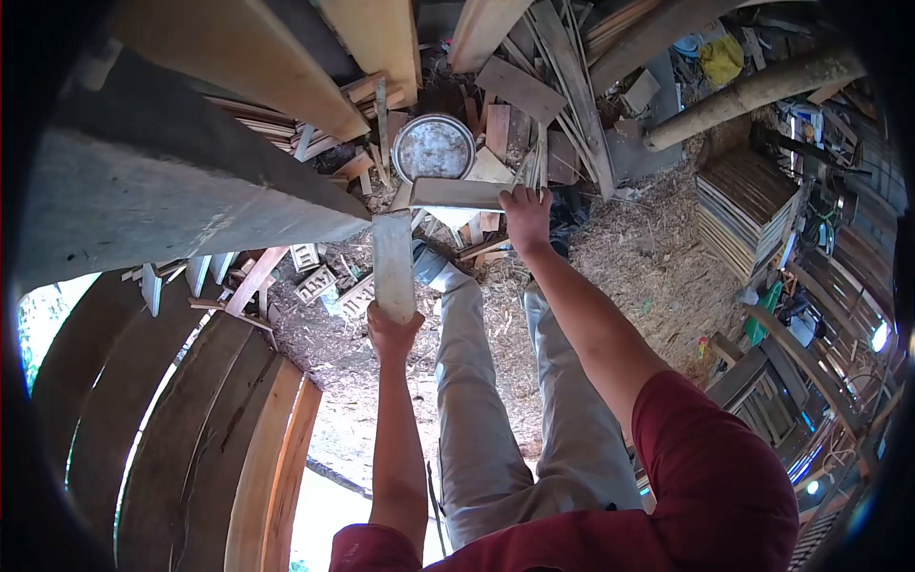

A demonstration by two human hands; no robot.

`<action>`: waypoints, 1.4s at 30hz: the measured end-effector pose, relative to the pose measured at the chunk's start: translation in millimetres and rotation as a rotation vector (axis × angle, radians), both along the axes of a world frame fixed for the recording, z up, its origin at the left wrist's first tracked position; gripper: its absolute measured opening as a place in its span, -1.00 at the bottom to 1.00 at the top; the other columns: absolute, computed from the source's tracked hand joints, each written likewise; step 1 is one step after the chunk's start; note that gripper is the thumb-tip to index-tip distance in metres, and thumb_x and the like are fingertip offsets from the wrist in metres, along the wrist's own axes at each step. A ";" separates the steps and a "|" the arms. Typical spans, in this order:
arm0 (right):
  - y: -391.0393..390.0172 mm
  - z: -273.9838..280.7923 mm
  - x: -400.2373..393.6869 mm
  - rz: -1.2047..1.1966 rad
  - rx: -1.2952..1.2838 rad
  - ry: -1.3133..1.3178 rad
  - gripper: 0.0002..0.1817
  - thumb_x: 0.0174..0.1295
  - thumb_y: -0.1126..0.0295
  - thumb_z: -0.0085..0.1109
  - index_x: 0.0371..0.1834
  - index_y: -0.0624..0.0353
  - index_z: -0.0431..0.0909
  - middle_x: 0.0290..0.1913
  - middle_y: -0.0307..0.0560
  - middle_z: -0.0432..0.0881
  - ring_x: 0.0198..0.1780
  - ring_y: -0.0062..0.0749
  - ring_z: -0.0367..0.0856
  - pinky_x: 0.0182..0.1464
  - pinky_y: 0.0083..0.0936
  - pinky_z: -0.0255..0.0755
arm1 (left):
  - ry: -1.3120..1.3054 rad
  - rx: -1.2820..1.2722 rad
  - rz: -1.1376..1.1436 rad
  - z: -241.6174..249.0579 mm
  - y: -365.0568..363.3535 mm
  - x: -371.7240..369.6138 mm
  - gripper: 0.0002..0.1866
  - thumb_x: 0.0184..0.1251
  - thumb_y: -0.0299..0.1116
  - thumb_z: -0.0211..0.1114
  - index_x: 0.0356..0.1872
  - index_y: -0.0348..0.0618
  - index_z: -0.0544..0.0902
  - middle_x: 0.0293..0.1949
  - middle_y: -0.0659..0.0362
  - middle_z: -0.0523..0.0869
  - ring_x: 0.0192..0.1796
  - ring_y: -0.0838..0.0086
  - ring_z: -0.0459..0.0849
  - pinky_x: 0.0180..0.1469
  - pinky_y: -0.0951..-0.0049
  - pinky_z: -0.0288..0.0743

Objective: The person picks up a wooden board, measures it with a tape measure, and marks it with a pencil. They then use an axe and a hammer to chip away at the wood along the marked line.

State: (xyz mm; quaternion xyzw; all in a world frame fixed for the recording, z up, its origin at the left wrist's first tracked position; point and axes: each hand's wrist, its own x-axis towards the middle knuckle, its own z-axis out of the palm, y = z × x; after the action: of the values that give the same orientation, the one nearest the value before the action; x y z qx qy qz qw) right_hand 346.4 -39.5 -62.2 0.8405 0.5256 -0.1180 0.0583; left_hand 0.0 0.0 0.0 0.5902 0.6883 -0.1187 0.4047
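Observation:
My left hand (394,334) is closed round the lower end of a short wooden board (394,257), which points away from me. My right hand (527,217) grips the right end of a second wooden piece (456,194) that lies crosswise. The far end of the first board comes close to the left end of the crosswise piece, so the two form a rough corner. Just beyond them is a round, stained metal lid or pan (434,149) among wood offcuts. My legs and shoes show below the pieces.
A big timber beam (210,191) juts in from the left. Offcuts (498,132) and long planks lean at the back. Carved wooden pieces (316,284) lie on the shavings-covered ground (658,276). A stack of boards (748,210) stands at right, near a round log (753,100).

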 end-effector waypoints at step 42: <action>-266.5 70.5 112.2 -0.877 0.392 2.421 -0.47 0.60 -0.18 -0.07 -0.41 -0.01 0.43 -0.66 -0.34 0.30 -0.62 -0.54 0.33 -0.29 -0.50 0.35 | -0.724 -0.158 -0.173 53.3 -20.1 319.2 -0.40 0.59 -0.07 0.30 0.48 -0.21 0.49 0.46 -0.09 0.51 0.53 0.19 0.43 0.55 0.26 0.25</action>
State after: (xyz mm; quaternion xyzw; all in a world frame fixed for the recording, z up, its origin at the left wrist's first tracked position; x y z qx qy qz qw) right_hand 458.6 -306.0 8.3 0.2964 -0.0642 -0.7271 -0.6159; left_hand 319.2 -20.1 53.3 0.6168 0.4372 0.0109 0.6544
